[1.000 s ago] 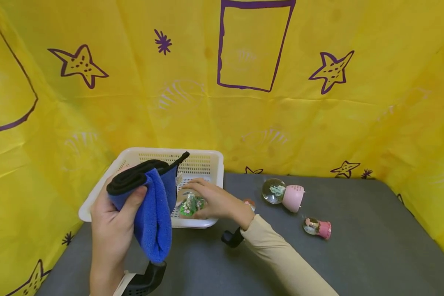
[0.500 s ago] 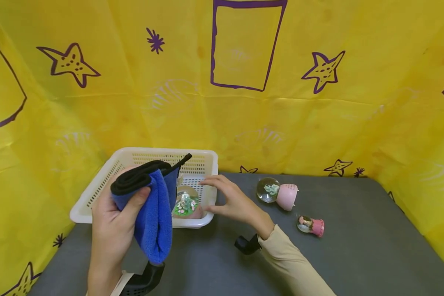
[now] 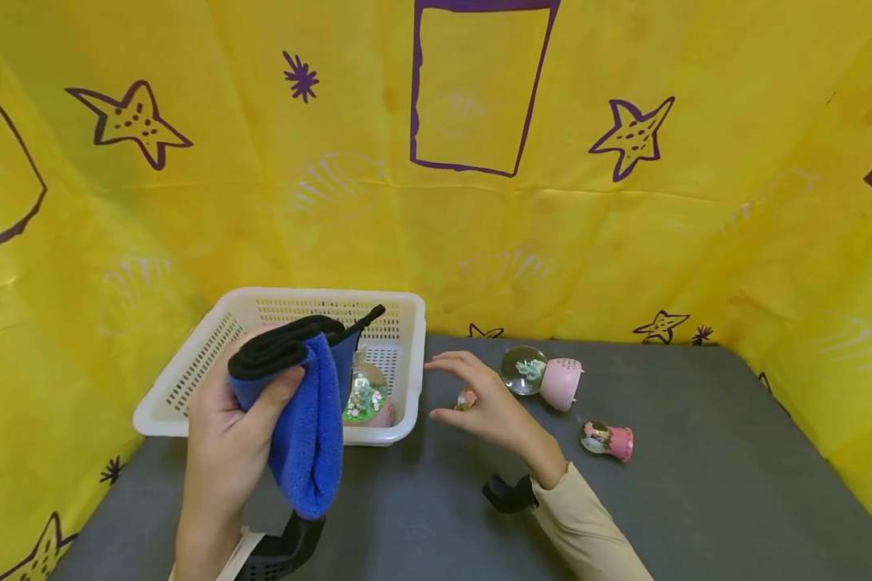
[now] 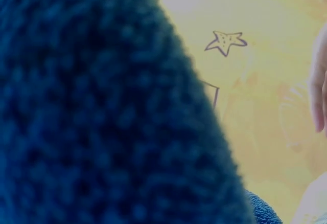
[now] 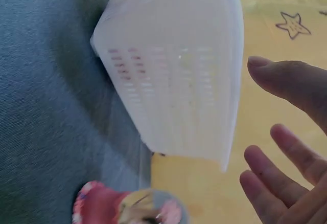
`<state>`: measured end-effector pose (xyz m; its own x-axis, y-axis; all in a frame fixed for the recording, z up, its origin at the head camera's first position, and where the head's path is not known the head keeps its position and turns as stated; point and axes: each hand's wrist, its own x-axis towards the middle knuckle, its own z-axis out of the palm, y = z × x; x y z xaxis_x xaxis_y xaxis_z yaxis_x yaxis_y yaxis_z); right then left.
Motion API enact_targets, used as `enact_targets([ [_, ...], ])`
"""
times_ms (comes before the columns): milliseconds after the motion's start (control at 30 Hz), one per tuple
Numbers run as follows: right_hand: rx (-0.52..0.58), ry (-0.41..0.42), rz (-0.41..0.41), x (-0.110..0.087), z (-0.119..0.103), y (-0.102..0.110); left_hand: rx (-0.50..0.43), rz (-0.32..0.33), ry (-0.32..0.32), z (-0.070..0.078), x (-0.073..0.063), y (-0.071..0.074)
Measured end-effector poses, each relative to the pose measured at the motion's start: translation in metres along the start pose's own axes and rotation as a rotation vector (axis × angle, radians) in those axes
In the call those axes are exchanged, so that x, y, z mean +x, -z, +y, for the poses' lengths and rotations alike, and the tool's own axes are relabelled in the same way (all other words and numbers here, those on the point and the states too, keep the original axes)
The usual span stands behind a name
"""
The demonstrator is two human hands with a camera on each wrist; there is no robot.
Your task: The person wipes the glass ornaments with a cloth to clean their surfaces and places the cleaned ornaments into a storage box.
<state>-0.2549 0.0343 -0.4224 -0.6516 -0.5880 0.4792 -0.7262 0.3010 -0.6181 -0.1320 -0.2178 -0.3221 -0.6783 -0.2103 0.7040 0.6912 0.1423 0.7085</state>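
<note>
The left hand point(image 3: 234, 436) grips a folded blue cloth point(image 3: 303, 436) with black edging, its thumb pressed against the near face. The cloth is held up in front of a white basket point(image 3: 410, 363) at the left of the grey table point(image 3: 407, 516), hiding part of it. Inside the basket, at its right end, sits a snow globe point(image 3: 366, 399) with green and white flowers under the dome, partly covered by the cloth.

The right hand point(image 3: 490, 407) is to the right of the basket, thumb and fingers spread apart. A small globe point(image 3: 467, 399) shows in the gap between them, mostly hidden; whether the hand touches it cannot be told.

Farther right, a large globe with a pale pink base point(image 3: 541, 378) lies on its side. Nearer and to its right lies a smaller globe with a deeper pink base point(image 3: 606, 441). A yellow backdrop point(image 3: 589, 266) with purple drawings hangs at the far side.
</note>
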Motion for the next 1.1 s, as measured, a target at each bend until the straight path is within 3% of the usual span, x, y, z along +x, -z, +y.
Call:
enact_targets([
  [267,0.037,-0.026,0.041,-0.022,0.018,0.000,0.013,-0.029,0.016,0.000,-0.001,-0.004],
  [500,0.008,-0.030,0.091,-0.036,0.035,-0.001,0.123,-0.045,0.032,-0.002,-0.003,-0.008],
  [633,0.029,-0.106,0.072,-0.040,0.042,-0.002,0.165,-0.046,0.046,-0.003,-0.004,-0.010],
  [833,0.071,-0.229,0.045,-0.047,0.051,-0.008,0.280,-0.079,0.138,0.001,-0.005,-0.016],
  [1100,0.128,-0.312,-0.024,-0.050,0.059,-0.012,0.301,-0.152,0.194,0.002,-0.006,-0.024],
])
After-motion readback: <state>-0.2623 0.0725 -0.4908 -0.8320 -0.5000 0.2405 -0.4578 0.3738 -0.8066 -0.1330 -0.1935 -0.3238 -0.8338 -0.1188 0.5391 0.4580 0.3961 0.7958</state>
